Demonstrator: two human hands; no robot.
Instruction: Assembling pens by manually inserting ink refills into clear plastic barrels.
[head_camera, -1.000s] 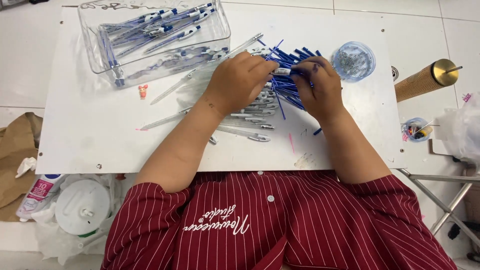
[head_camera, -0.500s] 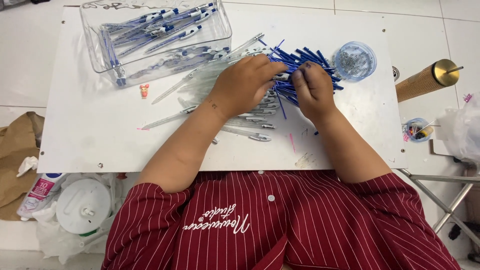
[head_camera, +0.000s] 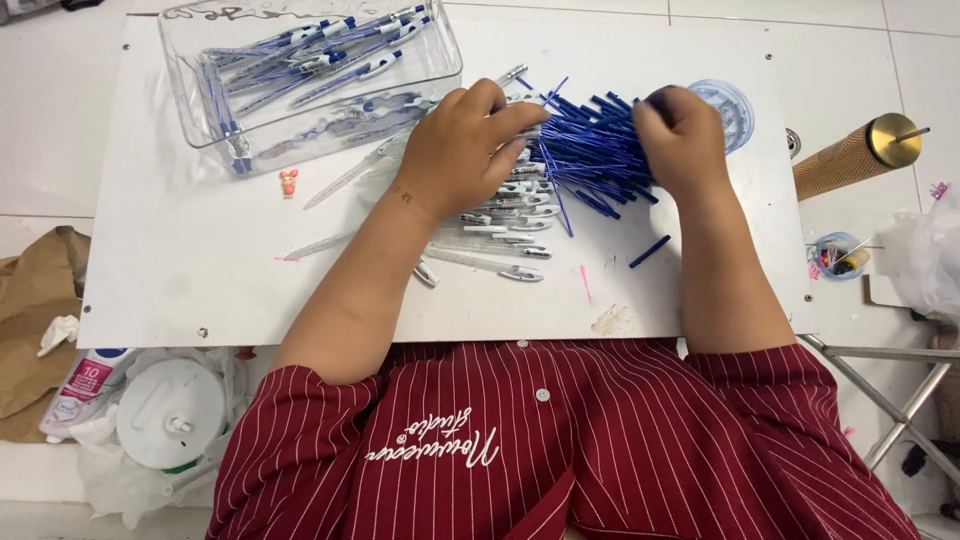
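Note:
A pile of blue pen refills (head_camera: 590, 155) lies on the white table (head_camera: 180, 260), with my right hand (head_camera: 678, 140) resting on its right side, fingers curled into the sticks. My left hand (head_camera: 468, 150) lies over the left end of the pile and over a heap of clear pen barrels (head_camera: 510, 215). One blue refill (head_camera: 650, 251) sits apart, nearer the front edge. Whether either hand grips a single piece is hidden by the fingers.
A clear plastic box (head_camera: 300, 70) with several assembled pens stands at the back left. A small clear round dish (head_camera: 728, 105) sits at the back right. A tiny pink figure (head_camera: 289, 182) lies near the box. A brass-capped roll (head_camera: 860, 155) is beside the table.
Both hands have shifted over the blue refill pile; my right hand slid to the pile's right side and my left hand moved further onto its left end.

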